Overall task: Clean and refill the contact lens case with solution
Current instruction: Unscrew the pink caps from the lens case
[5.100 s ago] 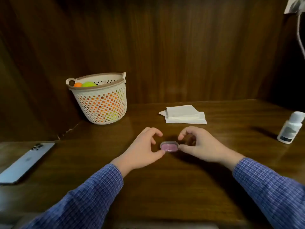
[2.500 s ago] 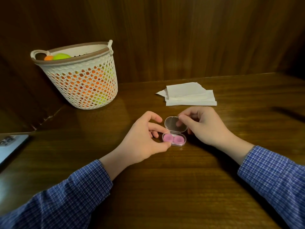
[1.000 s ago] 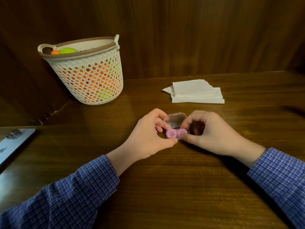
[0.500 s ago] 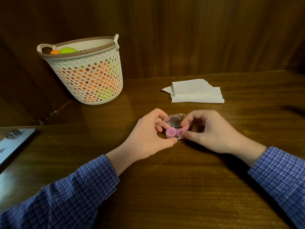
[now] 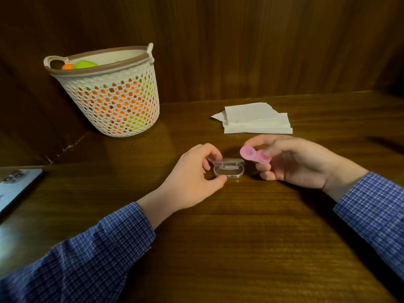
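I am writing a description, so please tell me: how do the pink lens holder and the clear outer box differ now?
The pink lens holder is opaque and held above the table, pinched by the right hand; the clear outer box is see-through and rests on the table, steadied by the left hand. The holder shows two round cups; the box is one open hinged shell. Both are small plastic pieces.
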